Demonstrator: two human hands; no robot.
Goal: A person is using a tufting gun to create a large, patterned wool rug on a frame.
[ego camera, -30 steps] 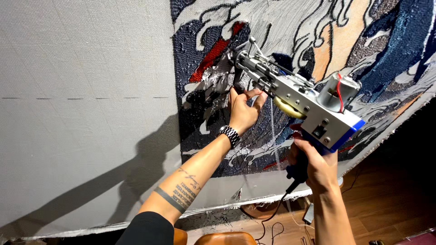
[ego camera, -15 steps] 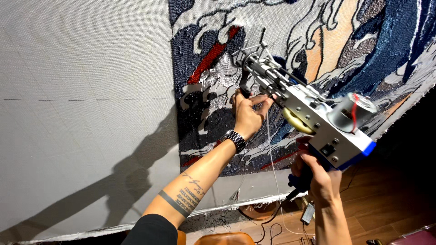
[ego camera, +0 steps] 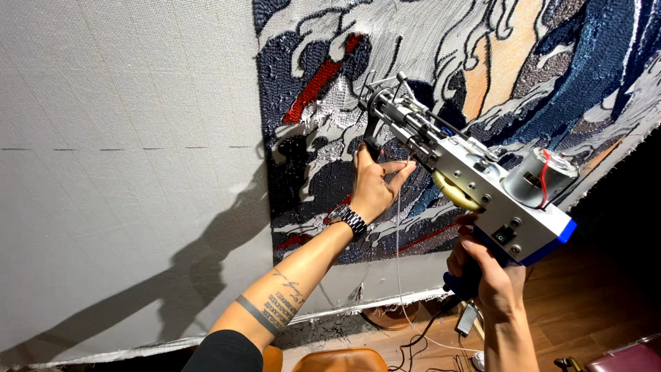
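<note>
Tufting gun, metal-bodied with a blue rear edge and an exposed motor on top, is held with its needle end pressed up to the stretched backing cloth, presumably so the needle can meet the fabric squarely. The right hand is clenched around the rear grip beneath the body, carrying the weight from below. The left hand is closed on the dark front handle near the nose, apparently to steady and steer the tip. The two hands sit well apart, one at each end of the tool. A wristwatch is worn on the left wrist. A thin strand of yarn hangs slack between the hands. The nose rests on the tufted design, among dark blue, white and red pile. A cable trails to the wooden floor.
</note>
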